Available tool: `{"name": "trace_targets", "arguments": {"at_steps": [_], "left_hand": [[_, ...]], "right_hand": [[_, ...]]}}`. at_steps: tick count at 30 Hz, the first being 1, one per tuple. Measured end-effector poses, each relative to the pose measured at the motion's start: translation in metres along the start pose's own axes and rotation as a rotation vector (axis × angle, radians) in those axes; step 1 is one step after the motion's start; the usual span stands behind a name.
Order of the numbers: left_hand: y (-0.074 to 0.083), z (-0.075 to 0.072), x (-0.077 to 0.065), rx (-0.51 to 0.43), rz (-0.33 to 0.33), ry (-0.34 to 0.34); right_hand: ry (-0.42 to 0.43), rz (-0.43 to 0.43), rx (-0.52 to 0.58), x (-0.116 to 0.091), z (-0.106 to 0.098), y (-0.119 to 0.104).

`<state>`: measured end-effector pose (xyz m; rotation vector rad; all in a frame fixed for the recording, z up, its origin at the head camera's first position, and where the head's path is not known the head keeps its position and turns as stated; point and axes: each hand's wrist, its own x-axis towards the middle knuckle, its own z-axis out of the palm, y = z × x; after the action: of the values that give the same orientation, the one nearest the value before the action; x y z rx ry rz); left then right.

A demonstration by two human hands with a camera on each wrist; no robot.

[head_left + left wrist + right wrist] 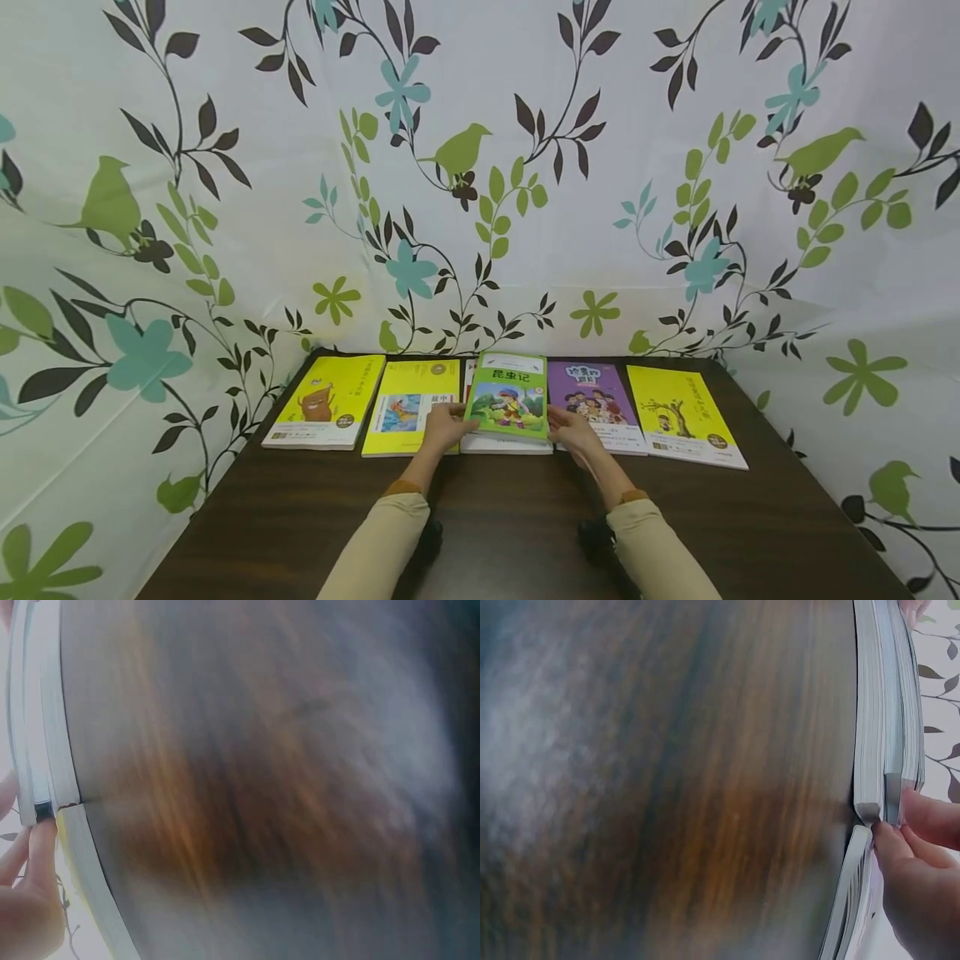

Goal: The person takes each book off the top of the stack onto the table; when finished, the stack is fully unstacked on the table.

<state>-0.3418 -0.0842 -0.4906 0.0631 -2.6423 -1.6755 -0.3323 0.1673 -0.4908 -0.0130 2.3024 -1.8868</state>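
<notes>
Green-covered paperback book with a cartoon child on the front (510,396): head view, mid-row on the dark brown wood-grain table (510,517), over a mostly covered white-and-red book (506,447). Long axis runs away from the person, tilted slightly. It lies straight between the two hands, left hand (444,427) at its lower left edge, right hand (572,429) at its lower right; neither looks nearer.

Count of covers: one green, one white-and-red beneath, one purple with a group of cartoon figures (592,396), three yellow. Of the yellow: one with a brown cartoon figure at far left (322,404), one with a blue picture panel (416,375) next to it, one with a tree drawing at far right (684,412). Six in all. Hands: two.

Left wrist view: stacked page edges at the margin, left hand's fingers pinching the upper layer's corner. Blurred here; cannot tell whether upper layer touches the lower book.

Right wrist view: thumb above, fingers below, right hand pinching the near right corner of the upper layers.
</notes>
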Motion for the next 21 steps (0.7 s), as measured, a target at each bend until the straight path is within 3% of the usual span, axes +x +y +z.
{"name": "trace_targets", "arguments": {"at_steps": [3,6,11,16,21], "left_hand": [[0.002,0.0,0.002,-0.005,-0.058,0.024],[0.004,-0.003,0.005,0.002,-0.111,-0.008],[0.007,-0.012,0.011,0.002,-0.108,-0.141],[0.004,-0.019,0.011,-0.064,-0.151,-0.17],[0.001,-0.023,0.011,-0.144,-0.17,-0.218]], "right_hand": [[0.029,0.008,-0.026,0.0,0.002,0.002],[0.077,0.023,-0.062,0.001,0.003,0.004],[0.136,0.025,-0.101,0.002,0.005,0.006],[0.135,0.003,-0.111,-0.002,0.007,0.004],[0.124,-0.076,-0.139,-0.005,0.007,0.006]]}}
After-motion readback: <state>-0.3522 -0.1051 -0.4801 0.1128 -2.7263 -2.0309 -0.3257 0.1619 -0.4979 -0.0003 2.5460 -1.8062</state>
